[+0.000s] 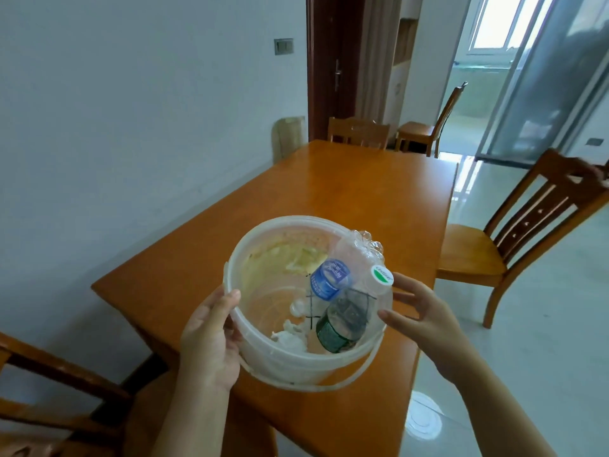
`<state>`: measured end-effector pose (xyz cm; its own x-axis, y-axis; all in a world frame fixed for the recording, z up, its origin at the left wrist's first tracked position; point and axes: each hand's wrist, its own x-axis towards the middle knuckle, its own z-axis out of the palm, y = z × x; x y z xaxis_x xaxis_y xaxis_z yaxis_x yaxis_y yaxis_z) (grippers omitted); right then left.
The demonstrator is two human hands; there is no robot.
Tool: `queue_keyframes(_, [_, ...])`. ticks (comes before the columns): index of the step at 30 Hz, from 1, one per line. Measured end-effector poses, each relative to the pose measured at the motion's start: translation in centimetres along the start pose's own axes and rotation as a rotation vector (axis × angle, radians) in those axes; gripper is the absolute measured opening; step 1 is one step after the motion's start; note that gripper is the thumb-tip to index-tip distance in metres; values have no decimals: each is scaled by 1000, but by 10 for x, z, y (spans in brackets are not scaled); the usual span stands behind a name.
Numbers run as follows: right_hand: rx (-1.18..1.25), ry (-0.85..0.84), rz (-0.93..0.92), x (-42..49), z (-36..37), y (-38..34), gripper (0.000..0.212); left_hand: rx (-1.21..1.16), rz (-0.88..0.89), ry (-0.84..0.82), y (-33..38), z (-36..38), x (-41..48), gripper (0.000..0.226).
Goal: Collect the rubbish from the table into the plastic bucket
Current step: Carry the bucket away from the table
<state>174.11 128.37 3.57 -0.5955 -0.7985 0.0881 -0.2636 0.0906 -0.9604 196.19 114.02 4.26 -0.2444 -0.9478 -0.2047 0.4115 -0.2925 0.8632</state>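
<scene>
A translucent white plastic bucket (263, 255) is in front of me over the near corner of the orange wooden table (346, 192). Inside it lie a clear bottle with a blue label (330, 279), a bottle with a green label (339, 328), a bottle with a white and green cap (380, 277) and crumpled white tissue (290, 338). My left hand (211, 338) grips the bucket's left rim, thumb over the edge. My right hand (418, 321) is at the right rim, fingers spread and touching the wall near the capped bottle.
Wooden chairs stand at the right (514, 245), at the far end (359, 131) and at my near left (49, 384). A white wall runs along the table's left side. Glossy tiled floor (494, 374) lies to the right.
</scene>
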Motion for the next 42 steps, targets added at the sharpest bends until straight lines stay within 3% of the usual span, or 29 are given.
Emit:
queue_keyframes(6, [114, -27, 122, -26, -97, 22, 63, 14, -81, -54, -54, 70, -43, 42])
queue_keyframes(12, [113, 70, 176, -47, -167, 45, 69, 99, -131, -116, -93, 129, -62, 42])
queue_keyframes(16, [113, 145, 197, -56, -197, 55, 69, 233, -127, -155, -114, 156, -60, 20])
queue_keyframes(20, [112, 201, 202, -53, -223, 66, 60, 358, -113, -240, -136, 182, -54, 16])
queue_keyframes(42, [0, 291, 237, 107, -381, 124, 57, 473, -139, -380, -258, 383, 45, 14])
